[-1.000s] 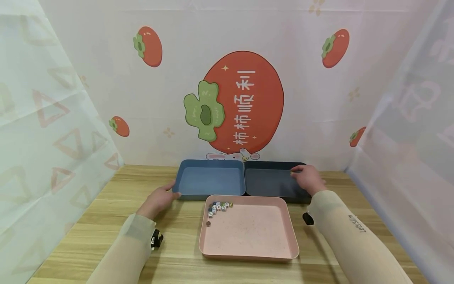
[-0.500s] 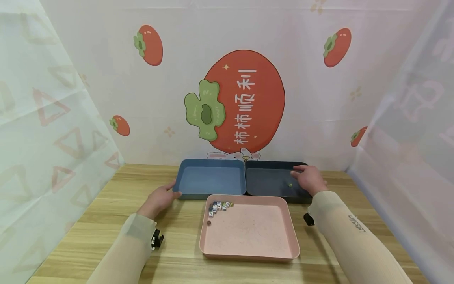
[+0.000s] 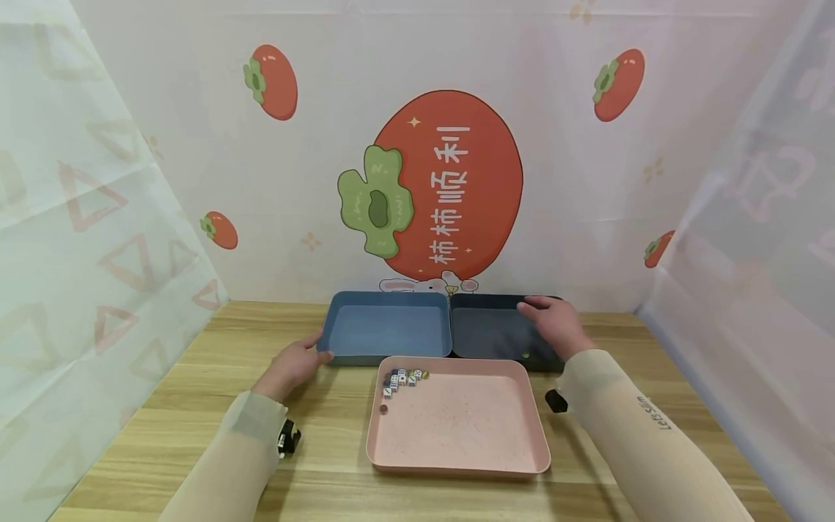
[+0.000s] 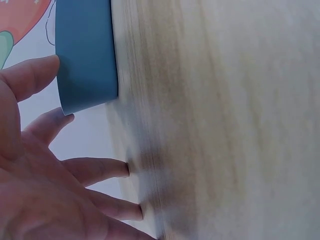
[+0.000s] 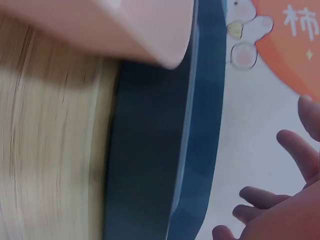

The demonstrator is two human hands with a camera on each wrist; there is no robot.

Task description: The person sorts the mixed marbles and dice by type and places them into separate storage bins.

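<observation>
My left hand (image 3: 295, 371) stays at the left front corner of the blue tray (image 3: 331, 330). In the left wrist view, its thumb and index finger touch the blue tray's corner (image 4: 86, 55), and the other fingers spread down toward the tabletop. Over the right part of the dark tray (image 3: 485, 337), my right hand (image 3: 556, 326) hovers with loosely spread fingers, holding nothing. A small yellow-green marble (image 3: 525, 355) lies near the dark tray's front wall. The right wrist view has my right hand's fingers (image 5: 300, 155) apart, beyond the dark tray's wall (image 5: 145, 155).
In front stands a pink tray (image 3: 457, 428). Several white dice (image 3: 402, 379) and small marbles cluster in its back left corner, with a brown marble (image 3: 383, 409) just in front. The wooden table (image 3: 215, 377) meets a printed cloth (image 3: 293, 196) at the back.
My right hand let go of the marble, which rolled forward to the dark tray's front wall. The hand then rose slightly and moved left. My left hand has stayed put.
</observation>
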